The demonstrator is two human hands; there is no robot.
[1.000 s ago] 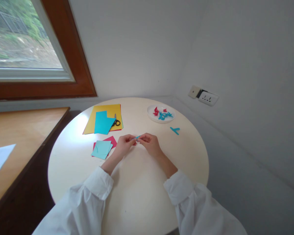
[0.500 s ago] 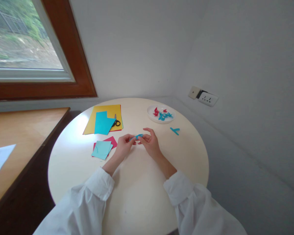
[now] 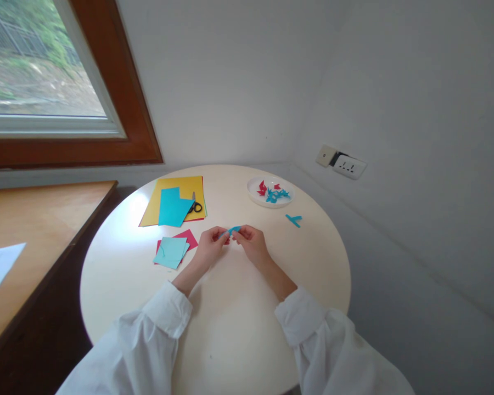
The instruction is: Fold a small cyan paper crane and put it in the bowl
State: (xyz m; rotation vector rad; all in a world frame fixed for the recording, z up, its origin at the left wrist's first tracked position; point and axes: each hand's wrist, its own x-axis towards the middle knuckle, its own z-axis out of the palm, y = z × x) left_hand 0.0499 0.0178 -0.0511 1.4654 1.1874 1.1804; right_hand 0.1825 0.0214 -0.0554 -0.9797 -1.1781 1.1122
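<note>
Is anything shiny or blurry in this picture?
Head view: pale glare whitens the left of the round table, perhaps from the window; head view again: the greenery outside looks smeary, and the blue paper in the left hand and right hand is too small to show clearly.

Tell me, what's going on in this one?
A person's left hand and right hand together hold a small blue paper piece over a round cream table. Blue paper strips lie to the right, near a round white plate with small red and blue paper shapes. Black-handled scissors rest on a yellow paper sheet at left.
</note>
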